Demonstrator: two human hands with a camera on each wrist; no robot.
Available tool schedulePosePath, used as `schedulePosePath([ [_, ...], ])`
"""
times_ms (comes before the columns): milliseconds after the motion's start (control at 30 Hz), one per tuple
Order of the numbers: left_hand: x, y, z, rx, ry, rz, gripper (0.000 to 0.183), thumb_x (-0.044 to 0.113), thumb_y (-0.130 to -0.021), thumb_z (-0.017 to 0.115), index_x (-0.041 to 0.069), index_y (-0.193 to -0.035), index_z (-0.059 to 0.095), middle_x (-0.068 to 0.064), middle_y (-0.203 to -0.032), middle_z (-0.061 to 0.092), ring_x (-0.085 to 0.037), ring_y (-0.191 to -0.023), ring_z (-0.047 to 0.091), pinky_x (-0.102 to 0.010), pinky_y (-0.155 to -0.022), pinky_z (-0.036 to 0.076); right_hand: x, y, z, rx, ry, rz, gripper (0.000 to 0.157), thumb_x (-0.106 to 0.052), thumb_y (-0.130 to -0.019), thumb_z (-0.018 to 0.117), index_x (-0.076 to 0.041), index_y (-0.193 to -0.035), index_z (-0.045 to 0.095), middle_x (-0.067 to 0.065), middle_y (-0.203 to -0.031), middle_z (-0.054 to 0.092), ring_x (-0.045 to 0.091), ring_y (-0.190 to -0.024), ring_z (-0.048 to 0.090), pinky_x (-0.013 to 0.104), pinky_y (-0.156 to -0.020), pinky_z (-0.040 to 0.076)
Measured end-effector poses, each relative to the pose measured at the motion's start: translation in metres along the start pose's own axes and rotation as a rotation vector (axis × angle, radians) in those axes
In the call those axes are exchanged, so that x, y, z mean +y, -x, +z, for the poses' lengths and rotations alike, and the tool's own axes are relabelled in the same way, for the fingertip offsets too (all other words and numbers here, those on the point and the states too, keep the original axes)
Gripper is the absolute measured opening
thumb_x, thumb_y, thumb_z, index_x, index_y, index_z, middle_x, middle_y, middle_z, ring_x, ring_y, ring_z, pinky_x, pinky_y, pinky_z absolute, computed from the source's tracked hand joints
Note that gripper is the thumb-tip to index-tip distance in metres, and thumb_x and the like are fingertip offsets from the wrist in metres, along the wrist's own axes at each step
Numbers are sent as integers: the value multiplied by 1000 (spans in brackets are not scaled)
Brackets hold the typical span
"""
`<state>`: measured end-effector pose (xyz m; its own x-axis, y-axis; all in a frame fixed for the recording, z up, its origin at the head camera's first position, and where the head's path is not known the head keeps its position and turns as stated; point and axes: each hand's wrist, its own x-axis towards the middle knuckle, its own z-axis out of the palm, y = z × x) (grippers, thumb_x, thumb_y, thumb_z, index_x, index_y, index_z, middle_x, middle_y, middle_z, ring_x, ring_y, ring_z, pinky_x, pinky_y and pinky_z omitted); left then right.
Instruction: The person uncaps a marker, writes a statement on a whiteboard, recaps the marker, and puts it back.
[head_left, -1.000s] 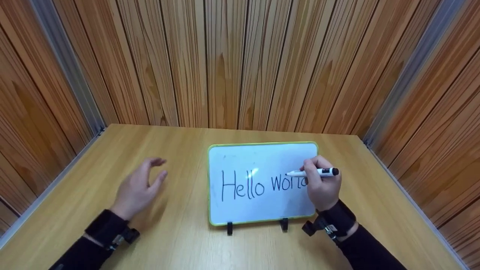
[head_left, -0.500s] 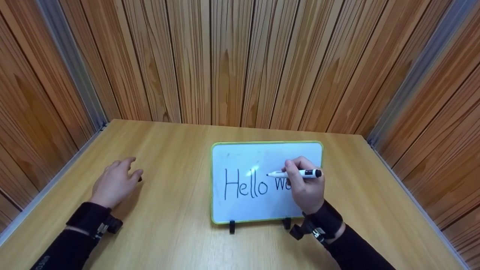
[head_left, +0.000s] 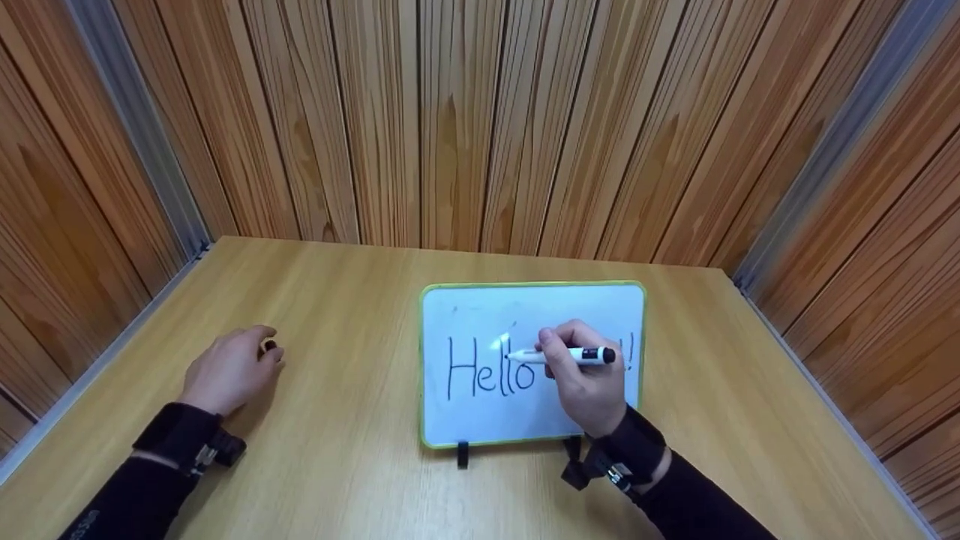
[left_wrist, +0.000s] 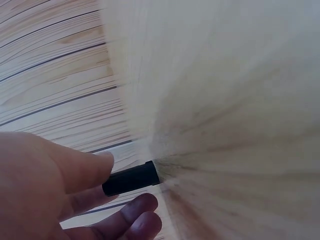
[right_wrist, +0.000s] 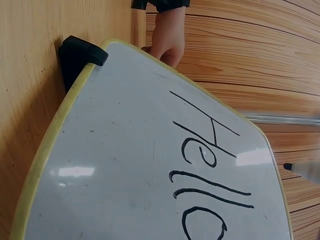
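Note:
My left hand [head_left: 232, 367] is low over the left part of the table, its thumb and fingers pinching a black marker cap [left_wrist: 131, 178]. One end of the cap meets or nearly meets the tabletop. In my right hand [head_left: 589, 386] I hold a white whiteboard marker [head_left: 583, 355], uncapped, its dark tip pointing left. The marker is in front of the yellow-framed whiteboard [head_left: 487, 416]; the right wrist view shows its tip [right_wrist: 288, 166] apart from the board. "Hello" is handwritten on the board, with an exclamation mark at right. My right hand covers the writing between.
Black feet [head_left: 463, 455] hold the whiteboard tilted up on the wooden table [head_left: 337, 450]. Wood-panelled walls [head_left: 450, 127] close off the back and both sides, with metal strips [head_left: 150, 127] in the corners.
My left hand has moved left and down, and its fingers have closed on the cap near the thumb. My right hand has carried the marker left across the board, uncovering the exclamation mark.

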<state>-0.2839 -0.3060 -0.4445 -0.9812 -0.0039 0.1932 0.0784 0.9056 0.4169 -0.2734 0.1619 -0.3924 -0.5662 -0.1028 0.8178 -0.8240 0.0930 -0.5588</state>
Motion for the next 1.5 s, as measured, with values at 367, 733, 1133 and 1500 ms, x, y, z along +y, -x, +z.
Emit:
schedulePosePath([
  [367, 2, 1, 1, 15, 5, 3, 28, 16, -109, 68, -6, -125, 75, -25, -114, 79, -38, -92, 75, -58, -74, 60, -1, 0, 21, -52, -66, -24, 24, 17, -99, 62, 0, -84, 70, 7, -63, 60, 17, -50, 51, 23, -47, 37],
  [733, 37, 9, -17, 31, 235, 43, 24, 20, -110, 68, -1, -121, 77, -12, -109, 82, -23, -89, 73, -34, -70, 54, -1, 5, 41, -120, -140, 17, 15, 16, -100, 66, 5, -91, 72, 10, -64, 60, 15, -51, 49, 26, -44, 36],
  [1133, 105, 32, -19, -76, 751, 127, 22, 12, -108, 75, 2, -128, 75, -11, -106, 78, -23, -91, 72, -30, -77, 61, -3, 11, 56, -198, -190, 56, 17, 12, -102, 69, -3, -99, 76, 8, -72, 65, 21, -54, 57, 25, -49, 46],
  [1500, 131, 47, -8, -216, 952, 150, 26, 8, -106, 76, -4, -128, 68, -18, -114, 79, -26, -92, 74, -30, -78, 63, -4, 18, 61, -315, -276, 136, 17, 7, -108, 62, -1, -110, 77, 17, -84, 71, 33, -62, 66, 30, -53, 56],
])
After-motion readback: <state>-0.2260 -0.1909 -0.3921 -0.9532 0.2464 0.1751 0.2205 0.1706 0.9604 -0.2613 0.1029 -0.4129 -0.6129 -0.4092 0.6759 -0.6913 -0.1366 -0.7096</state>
